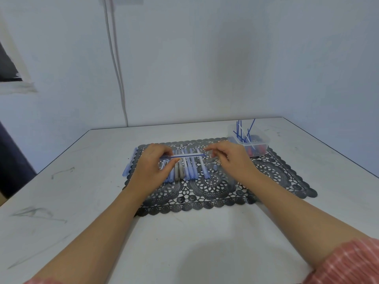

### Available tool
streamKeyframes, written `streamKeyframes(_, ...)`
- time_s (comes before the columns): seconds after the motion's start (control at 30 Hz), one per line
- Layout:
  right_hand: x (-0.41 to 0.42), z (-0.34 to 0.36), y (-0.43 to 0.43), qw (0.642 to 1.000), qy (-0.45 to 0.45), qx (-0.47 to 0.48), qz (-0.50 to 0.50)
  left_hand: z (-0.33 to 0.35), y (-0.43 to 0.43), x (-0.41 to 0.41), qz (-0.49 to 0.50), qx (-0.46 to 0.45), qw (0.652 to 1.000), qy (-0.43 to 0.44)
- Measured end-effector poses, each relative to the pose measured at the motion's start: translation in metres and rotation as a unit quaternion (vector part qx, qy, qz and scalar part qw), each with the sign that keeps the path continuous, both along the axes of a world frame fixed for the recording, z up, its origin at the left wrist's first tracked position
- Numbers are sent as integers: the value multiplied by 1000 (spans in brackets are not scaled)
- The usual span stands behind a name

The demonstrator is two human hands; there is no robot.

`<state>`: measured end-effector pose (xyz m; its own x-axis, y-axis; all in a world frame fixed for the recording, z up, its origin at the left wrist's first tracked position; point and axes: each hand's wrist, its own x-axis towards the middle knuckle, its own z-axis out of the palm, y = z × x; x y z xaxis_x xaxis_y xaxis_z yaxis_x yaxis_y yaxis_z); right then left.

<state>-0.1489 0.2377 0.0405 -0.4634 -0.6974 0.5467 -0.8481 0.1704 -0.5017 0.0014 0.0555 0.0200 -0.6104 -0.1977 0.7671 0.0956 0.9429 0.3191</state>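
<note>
The left hand (151,165) grips one end of a blue pen (184,155), fingers curled round it, holding it level above the black lace mat (276,177) on the tabletop (184,232). The right hand (231,160) has its fingers bent near the pen's other end; whether they pinch it I cannot tell. A row of pens (189,171) lies on the mat beneath, and a clear tub (264,140) sits at its far right corner. Print on the pens is too small to read.

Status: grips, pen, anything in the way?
Left grip holds pen crosswise over the pen row on the lace mat. Right grip pinches its right end. Nothing in the way; refill tub sits apart, right.
</note>
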Motion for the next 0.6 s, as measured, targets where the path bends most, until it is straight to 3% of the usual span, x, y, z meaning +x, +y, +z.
streamKeyframes(0.23, -10, -10, -5, 984, 33, 164, -63, 0, 2, 0, 17, 10, 1000, -10)
streamKeyframes(0.6, -5, -8, -7, 975, 7, 210, -74, -2, 0, -2, 11, -1, 1000, -20)
